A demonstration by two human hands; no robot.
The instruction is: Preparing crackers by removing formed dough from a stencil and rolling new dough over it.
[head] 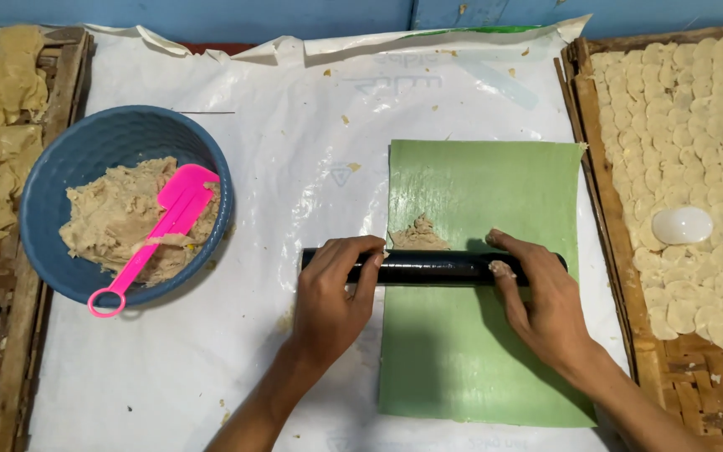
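A white plastic sheet (294, 167) is covering the work surface, and on it a green sheet (479, 335) — leaf-like, smooth, rectangular — is lying lengthwise toward the person. Woven bamboo trays are flanking it: the right tray (621, 276) is carrying rows of thin pale discs (696, 125) with a white egg-shaped object (682, 225) resting on them, the left tray (60, 92) is holding looser yellowish pieces. A blue bowl (52, 218) at the left is holding beige dough with a pink spatula (156, 238) leaning in it.

A black roller (433, 267) is lying crosswise over the green sheet, just in front of a small lump of dough (418, 236) that is touching its far edge. To roll well here, pressure looks best kept even on both ends so the roller is travelling straight up the sheet and flattening the lump to a uniform thinness — uneven weight would likely be skewing it or dragging the sheet.

The left hand (332, 301) is resting on the roller's left end, off the green sheet, fingers curled loosely over the top rather than clamped, thumb along the near side. The right hand (541, 305) is pressing on the right end, fingers extended and spread over it, a smear of dough on one finger. Both forearms are coming up from the lower edge, wrists low, angling slightly inward.
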